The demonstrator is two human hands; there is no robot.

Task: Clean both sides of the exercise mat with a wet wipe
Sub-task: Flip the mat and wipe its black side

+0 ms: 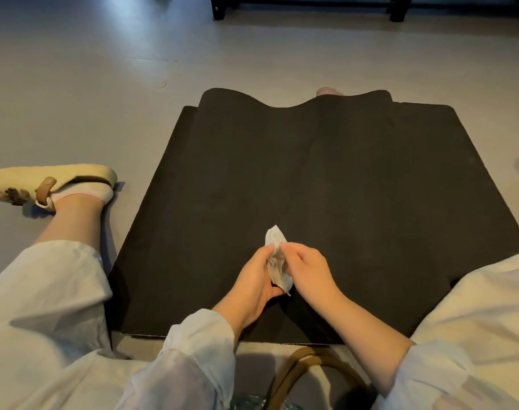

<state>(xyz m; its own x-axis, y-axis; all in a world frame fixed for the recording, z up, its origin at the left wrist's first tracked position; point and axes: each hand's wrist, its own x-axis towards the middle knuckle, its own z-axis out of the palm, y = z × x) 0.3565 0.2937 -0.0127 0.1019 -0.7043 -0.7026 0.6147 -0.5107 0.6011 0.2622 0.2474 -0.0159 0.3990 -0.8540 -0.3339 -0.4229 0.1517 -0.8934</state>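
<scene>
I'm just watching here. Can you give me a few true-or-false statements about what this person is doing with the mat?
1. Both hands hold the wipe. True: the left hand and right hand both pinch it.
2. The mat is rolled up tight. False: it lies spread on the floor, its far end folded over.
3. The wipe is pressed flat on the mat. False: it is bunched up between the hands.
4. A shoe lies left of the mat. True.

Dim, soft indoor light with floor (104, 69) glare far off, wide-angle edge bowing.
</scene>
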